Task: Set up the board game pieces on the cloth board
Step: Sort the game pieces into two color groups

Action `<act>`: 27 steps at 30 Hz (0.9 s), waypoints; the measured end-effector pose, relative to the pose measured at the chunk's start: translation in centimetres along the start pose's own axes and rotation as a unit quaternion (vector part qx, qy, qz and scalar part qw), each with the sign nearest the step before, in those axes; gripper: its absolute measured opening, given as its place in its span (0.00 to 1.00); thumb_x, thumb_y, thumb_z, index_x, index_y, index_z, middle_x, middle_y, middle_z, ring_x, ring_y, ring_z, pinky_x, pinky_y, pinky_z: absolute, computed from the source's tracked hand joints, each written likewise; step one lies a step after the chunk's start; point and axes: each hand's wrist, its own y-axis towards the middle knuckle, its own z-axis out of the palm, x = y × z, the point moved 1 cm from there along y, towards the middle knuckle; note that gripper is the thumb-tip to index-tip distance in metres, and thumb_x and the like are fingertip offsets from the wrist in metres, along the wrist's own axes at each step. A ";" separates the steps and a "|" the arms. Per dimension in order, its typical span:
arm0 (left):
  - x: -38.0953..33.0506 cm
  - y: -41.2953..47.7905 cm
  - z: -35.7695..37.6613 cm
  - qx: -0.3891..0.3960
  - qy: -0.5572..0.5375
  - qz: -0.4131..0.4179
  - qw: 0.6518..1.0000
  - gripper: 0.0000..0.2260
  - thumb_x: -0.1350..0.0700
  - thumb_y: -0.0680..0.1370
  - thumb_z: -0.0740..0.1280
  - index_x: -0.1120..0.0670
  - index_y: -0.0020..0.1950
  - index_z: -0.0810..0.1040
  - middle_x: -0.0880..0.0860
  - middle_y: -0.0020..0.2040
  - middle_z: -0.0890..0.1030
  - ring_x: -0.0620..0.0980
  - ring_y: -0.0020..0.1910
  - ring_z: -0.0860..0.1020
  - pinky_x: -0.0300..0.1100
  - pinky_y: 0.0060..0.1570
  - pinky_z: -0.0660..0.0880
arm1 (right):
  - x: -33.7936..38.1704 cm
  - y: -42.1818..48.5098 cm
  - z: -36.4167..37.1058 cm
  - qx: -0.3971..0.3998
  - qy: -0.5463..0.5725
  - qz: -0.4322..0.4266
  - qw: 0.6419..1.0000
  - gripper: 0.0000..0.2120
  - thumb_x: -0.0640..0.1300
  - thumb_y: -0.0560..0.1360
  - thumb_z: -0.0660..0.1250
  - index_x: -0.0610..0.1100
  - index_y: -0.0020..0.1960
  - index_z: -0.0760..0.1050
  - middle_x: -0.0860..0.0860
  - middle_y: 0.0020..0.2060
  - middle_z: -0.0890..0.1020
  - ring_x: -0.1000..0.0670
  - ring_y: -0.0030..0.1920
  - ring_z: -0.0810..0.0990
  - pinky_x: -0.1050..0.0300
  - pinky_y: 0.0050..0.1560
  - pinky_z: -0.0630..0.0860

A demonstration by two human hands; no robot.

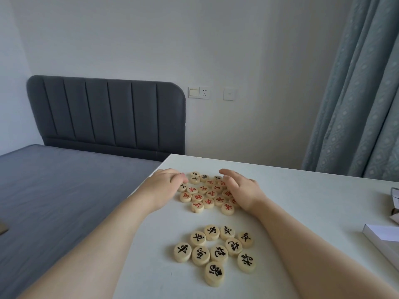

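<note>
The grey bed [54, 190] with its padded headboard [108, 113] filled the left of the room, and a patterned curtain [356, 104] hung at the right. Between them stood the white table [302, 201]. A flat white box [380, 236] lay at its right edge. I saw no cloth board anywhere on it.

The left hand [166, 186] rested at the left flank of the far heap [207, 193], its fingers loosely bent with the tips touching the outermost discs and gripping none. The right hand [239, 188] stood on its edge against the heap's right flank, fingers nearly straight and slightly cupped, also holding nothing. The heap of mixed red and black pieces lay hemmed between the two palms, toward the table's far edge.

A second group [216, 249], all black-lettered, sat nearer the person between the forearms, well apart from both hands.

The pieces looked like small wooden discs. I judged them light, hard and not fragile, and apt to slide on the smooth top if swept. To lift one, a pinch across the rim with thumb and finger would serve, as with the loose disc [227, 209] at the heap's near edge.
</note>
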 end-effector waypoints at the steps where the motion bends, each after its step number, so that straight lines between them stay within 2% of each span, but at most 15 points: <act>1: 0.1 0.1 0.1 0.010 0.007 -0.005 1.000 0.17 0.49 0.79 0.51 0.49 0.53 0.79 0.43 0.55 0.75 0.43 0.58 0.70 0.39 0.57 0.65 | 0.0 0.1 0.1 0.018 -0.014 -0.002 1.000 0.20 0.50 0.81 0.44 0.54 0.71 0.61 0.54 0.71 0.66 0.53 0.73 0.57 0.54 0.73 0.49; 3: 0.4 0.1 0.2 0.037 0.029 -0.018 0.999 0.21 0.43 0.75 0.50 0.50 0.51 0.79 0.46 0.56 0.77 0.46 0.59 0.71 0.44 0.62 0.67 | -0.1 0.3 0.4 0.043 -0.041 0.000 0.998 0.21 0.52 0.81 0.42 0.54 0.72 0.59 0.54 0.72 0.65 0.55 0.74 0.54 0.53 0.72 0.47; 5: 0.6 0.1 0.4 0.050 0.078 -0.031 0.995 0.23 0.41 0.75 0.47 0.52 0.50 0.77 0.48 0.58 0.77 0.48 0.61 0.70 0.45 0.61 0.66 | -0.2 0.3 0.4 0.045 -0.064 0.007 0.997 0.22 0.54 0.81 0.40 0.54 0.72 0.60 0.54 0.71 0.66 0.55 0.75 0.53 0.51 0.72 0.46; 7: 0.4 -0.3 0.3 0.041 0.137 -0.033 0.989 0.19 0.45 0.80 0.46 0.49 0.52 0.75 0.47 0.61 0.76 0.47 0.63 0.68 0.42 0.57 0.61 | -0.1 0.1 0.2 0.030 -0.089 0.018 0.995 0.23 0.55 0.80 0.39 0.54 0.69 0.63 0.52 0.68 0.69 0.53 0.74 0.56 0.49 0.72 0.48; 10: -0.1 -1.4 -0.2 0.005 0.146 -0.053 0.988 0.18 0.49 0.81 0.46 0.46 0.60 0.74 0.47 0.65 0.73 0.50 0.64 0.68 0.44 0.59 0.61 | -0.2 -1.1 -0.5 -0.006 -0.116 0.059 0.992 0.23 0.56 0.80 0.39 0.52 0.65 0.67 0.50 0.64 0.73 0.51 0.70 0.63 0.49 0.71 0.52; 14: -0.3 -3.5 -0.2 -0.036 0.084 -0.076 0.993 0.16 0.52 0.80 0.51 0.51 0.58 0.76 0.50 0.61 0.77 0.52 0.61 0.71 0.43 0.58 0.65 | -0.4 -3.8 -1.9 -0.060 -0.081 0.114 0.988 0.23 0.54 0.80 0.41 0.50 0.64 0.69 0.47 0.60 0.77 0.47 0.63 0.70 0.52 0.66 0.58; 16: -0.3 -4.7 -0.3 -0.038 0.027 -0.078 0.996 0.17 0.50 0.79 0.52 0.50 0.58 0.78 0.49 0.62 0.77 0.51 0.63 0.71 0.42 0.60 0.65 | -0.4 -5.5 -2.2 -0.090 -0.040 0.126 0.987 0.22 0.52 0.80 0.42 0.48 0.62 0.71 0.47 0.59 0.78 0.44 0.61 0.72 0.52 0.62 0.63; 18: -0.5 -6.3 -0.5 -0.032 -0.032 -0.079 0.996 0.21 0.45 0.73 0.50 0.47 0.54 0.79 0.46 0.61 0.78 0.49 0.62 0.72 0.42 0.59 0.66 | -0.2 -7.5 -2.3 -0.115 0.008 0.125 0.985 0.23 0.52 0.80 0.43 0.45 0.58 0.74 0.47 0.56 0.81 0.45 0.58 0.73 0.53 0.57 0.68; 20: -0.9 -8.0 -0.6 -0.025 -0.081 -0.070 0.994 0.24 0.45 0.67 0.49 0.47 0.50 0.81 0.44 0.57 0.80 0.45 0.59 0.72 0.40 0.55 0.66 | 0.1 -9.5 -2.4 -0.123 0.062 0.118 0.983 0.22 0.52 0.81 0.44 0.47 0.58 0.75 0.51 0.52 0.82 0.49 0.56 0.74 0.56 0.51 0.67; 22: -1.7 -9.7 -0.6 -0.013 -0.107 -0.054 0.993 0.24 0.46 0.66 0.49 0.47 0.47 0.82 0.42 0.52 0.81 0.40 0.57 0.71 0.36 0.51 0.64 | 0.7 -11.2 -2.4 -0.115 0.105 0.104 0.982 0.21 0.52 0.81 0.45 0.49 0.58 0.75 0.55 0.47 0.82 0.53 0.53 0.74 0.59 0.49 0.63; 24: -2.6 -11.3 -0.4 0.008 -0.125 -0.030 0.992 0.22 0.46 0.67 0.49 0.46 0.45 0.82 0.40 0.49 0.81 0.38 0.54 0.72 0.30 0.48 0.66 | 1.4 -12.7 -2.4 -0.095 0.123 0.080 0.985 0.20 0.51 0.81 0.46 0.50 0.58 0.76 0.55 0.46 0.82 0.56 0.50 0.74 0.62 0.48 0.64; 25: -2.9 -11.9 -0.3 0.023 -0.135 -0.017 0.990 0.20 0.46 0.67 0.50 0.43 0.45 0.81 0.39 0.49 0.81 0.38 0.53 0.74 0.27 0.48 0.66 | 1.8 -13.2 -2.2 -0.081 0.130 0.067 0.986 0.20 0.51 0.81 0.47 0.50 0.58 0.76 0.55 0.46 0.82 0.57 0.48 0.75 0.65 0.46 0.65; 27: -3.4 -12.8 0.0 0.052 -0.147 0.005 0.988 0.18 0.45 0.68 0.51 0.37 0.50 0.77 0.38 0.50 0.82 0.41 0.55 0.75 0.29 0.52 0.65 | 2.4 -14.0 -2.0 -0.056 0.154 0.044 0.986 0.18 0.51 0.81 0.49 0.49 0.57 0.76 0.55 0.44 0.82 0.61 0.43 0.77 0.76 0.42 0.67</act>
